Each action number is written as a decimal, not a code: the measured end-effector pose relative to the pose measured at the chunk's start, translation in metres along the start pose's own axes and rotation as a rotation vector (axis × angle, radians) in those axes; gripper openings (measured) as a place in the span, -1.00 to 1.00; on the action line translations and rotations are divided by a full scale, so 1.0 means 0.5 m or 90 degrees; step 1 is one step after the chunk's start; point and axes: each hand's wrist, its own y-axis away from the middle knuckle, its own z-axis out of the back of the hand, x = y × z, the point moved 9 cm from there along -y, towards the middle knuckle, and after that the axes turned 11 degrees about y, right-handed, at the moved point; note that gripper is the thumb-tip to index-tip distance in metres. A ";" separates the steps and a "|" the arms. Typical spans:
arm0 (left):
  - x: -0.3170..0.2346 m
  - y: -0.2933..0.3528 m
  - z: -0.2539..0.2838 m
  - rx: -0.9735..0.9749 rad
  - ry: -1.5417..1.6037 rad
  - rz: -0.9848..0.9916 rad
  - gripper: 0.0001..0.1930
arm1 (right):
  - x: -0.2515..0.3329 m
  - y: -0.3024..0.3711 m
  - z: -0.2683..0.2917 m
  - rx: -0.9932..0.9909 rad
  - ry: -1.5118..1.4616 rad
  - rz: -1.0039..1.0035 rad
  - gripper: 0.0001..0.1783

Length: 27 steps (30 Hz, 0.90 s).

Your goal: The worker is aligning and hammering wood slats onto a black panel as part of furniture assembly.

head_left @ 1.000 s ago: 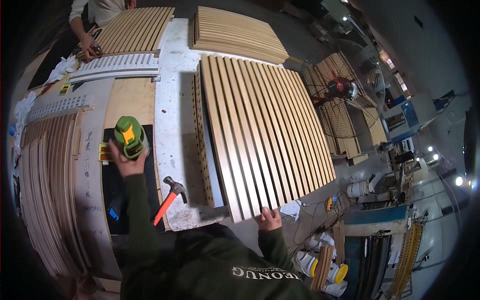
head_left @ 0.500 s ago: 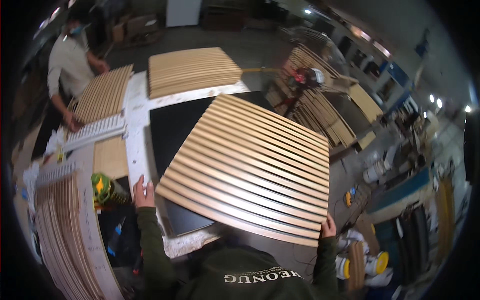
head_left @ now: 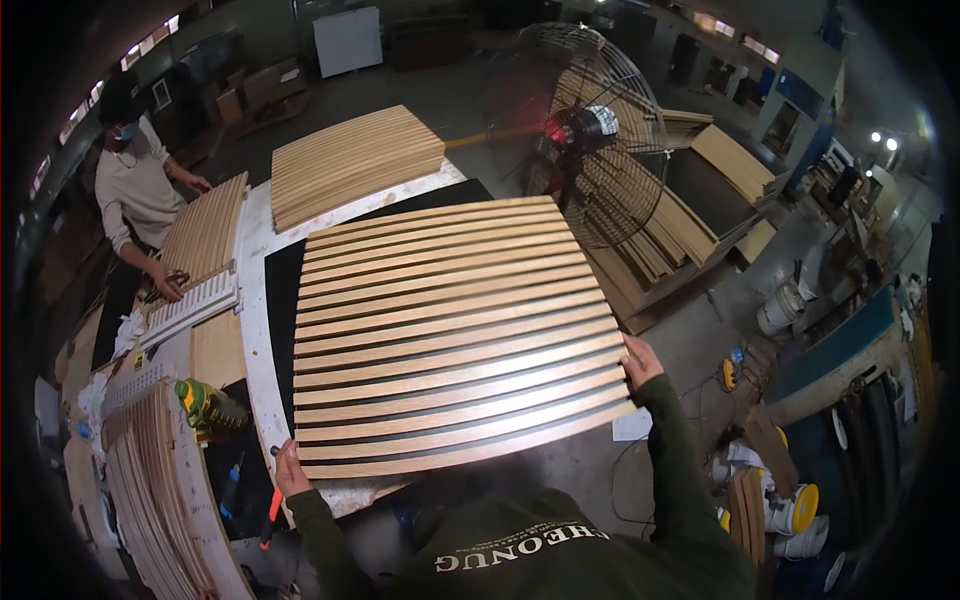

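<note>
The white, stained surface (head_left: 262,370) stretches away behind everything here, a black sheet (head_left: 281,300) lying on it. Over both is the slatted wooden panel (head_left: 455,345), nearest the person, its strips running roughly from nine to three o'clock; from where I stand I can't tell whether it touches the sheet.

Taking the panel as the clock's centre, a caged fan (head_left: 600,130) stands at one, a co-worker (head_left: 140,190) bends over another slatted panel (head_left: 205,225) at ten, and a stack of slatted panels (head_left: 350,165) sits at eleven. A green bottle with a yellow part (head_left: 208,405) is between eight and nine; an orange-handled hammer (head_left: 271,518) lies between seven and eight.

The left hand (head_left: 291,472) has its fingers gripping the corner near eight o'clock. The right hand (head_left: 641,360) has its fingers closed around the edge at three.
</note>
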 end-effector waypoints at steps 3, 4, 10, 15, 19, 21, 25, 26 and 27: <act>0.057 0.045 0.031 -0.075 0.113 0.048 -0.58 | -0.014 -0.075 -0.039 0.001 0.068 0.005 -0.55; 0.047 0.053 0.022 -0.072 0.106 0.053 -0.58 | -0.027 -0.101 -0.062 0.010 0.067 0.018 -0.54; 0.015 0.070 0.046 -0.173 0.107 0.046 -0.55 | -0.056 -0.234 -0.185 0.103 -0.237 -0.061 -0.58; 0.063 0.063 0.052 -0.157 0.256 0.176 -0.49 | -0.042 -0.178 -0.181 0.151 -0.535 -0.202 -0.59; 0.066 0.061 0.066 -0.166 0.023 0.049 -0.50 | -0.052 -0.098 -0.177 0.022 -0.606 -0.099 -0.58; 0.054 0.044 0.047 -0.185 0.004 0.033 -0.50 | -0.072 -0.082 -0.168 -0.048 -0.548 -0.126 -0.56; 0.068 0.013 0.050 -0.210 -0.019 0.061 -0.50 | -0.061 -0.067 -0.157 -0.166 -0.579 -0.250 -0.58; 0.072 0.008 0.053 -0.229 -0.019 0.073 -0.50 | -0.061 -0.067 -0.160 -0.178 -0.583 -0.266 -0.58; 0.079 0.002 0.057 -0.218 -0.021 0.065 -0.50 | -0.061 -0.067 -0.161 -0.191 -0.574 -0.273 -0.59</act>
